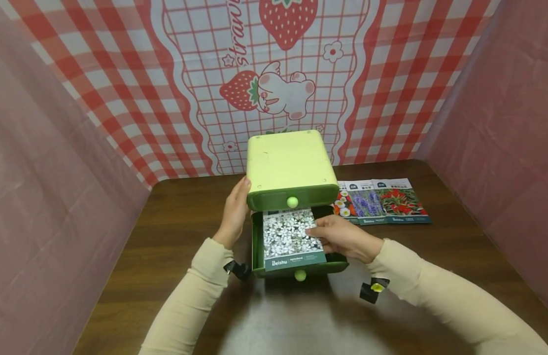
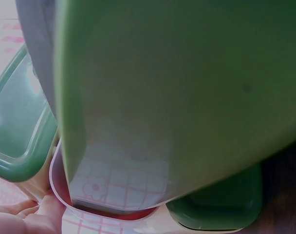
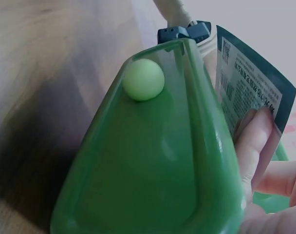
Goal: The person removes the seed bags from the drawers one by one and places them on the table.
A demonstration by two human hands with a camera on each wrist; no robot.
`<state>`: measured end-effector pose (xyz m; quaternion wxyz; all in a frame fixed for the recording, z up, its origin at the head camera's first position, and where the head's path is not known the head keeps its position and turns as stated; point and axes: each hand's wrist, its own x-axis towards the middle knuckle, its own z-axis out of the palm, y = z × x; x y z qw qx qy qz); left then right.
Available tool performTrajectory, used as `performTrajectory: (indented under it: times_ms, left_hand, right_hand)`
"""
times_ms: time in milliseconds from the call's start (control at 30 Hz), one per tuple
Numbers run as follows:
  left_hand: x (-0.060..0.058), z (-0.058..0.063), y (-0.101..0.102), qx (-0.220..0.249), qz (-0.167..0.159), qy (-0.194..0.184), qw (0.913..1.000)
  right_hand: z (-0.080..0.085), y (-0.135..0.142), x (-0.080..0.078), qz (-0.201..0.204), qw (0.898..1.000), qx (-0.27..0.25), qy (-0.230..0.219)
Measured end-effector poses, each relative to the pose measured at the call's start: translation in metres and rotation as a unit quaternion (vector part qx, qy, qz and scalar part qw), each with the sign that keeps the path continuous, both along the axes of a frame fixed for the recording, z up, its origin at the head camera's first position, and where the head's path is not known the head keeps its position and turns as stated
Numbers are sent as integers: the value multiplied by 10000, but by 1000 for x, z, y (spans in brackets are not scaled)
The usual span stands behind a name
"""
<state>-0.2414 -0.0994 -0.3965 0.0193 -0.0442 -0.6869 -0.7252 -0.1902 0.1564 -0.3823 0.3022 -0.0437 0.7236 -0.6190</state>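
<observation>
A small two-drawer box with a pale yellow-green top stands on the table. Its lower drawer is pulled out, while the upper one is closed. Fingers of my left hand rest along the box's left side; in the left wrist view they show at the bottom left. My right hand pinches a seed packet with white flowers by its right edge, over the pulled-out drawer. The packet's far end lies under the upper drawer's front. In the right wrist view, its printed back faces the camera beside the green drawer front.
Three more packets lie overlapping right of the box: red and white flowers, purple flowers and red flowers. A checked strawberry cloth hangs behind the brown table, with pink curtains at both sides.
</observation>
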Motion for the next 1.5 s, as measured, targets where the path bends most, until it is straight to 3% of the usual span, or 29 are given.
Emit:
performTrajectory:
  times_ms: [633,867,1100,1267,1367,1500]
  left_hand:
    - [-1,0,1,-182,223,57,9996]
    - [-1,0,1,-166,179,34,9997]
    - [-2,-2,-1,-202,150,6,9997]
    - [-3,-2,-1,-182,143,-17,9997]
    - [-3,-2,-1,-154,148,-41,9998]
    - [-3,-2,0,-146,133,-49,9998]
  right_hand:
    - [13,42,37,281,9995,41,-121]
    - [14,68,48,368,9963,-630,-450]
    - [24,102,51,440,9968,-662,104]
    - [31,125,48,177,9964,-458,685]
    - [33,137,42,-118,9964,-563,623]
    - [34,150,33,-751,9956,-308,465]
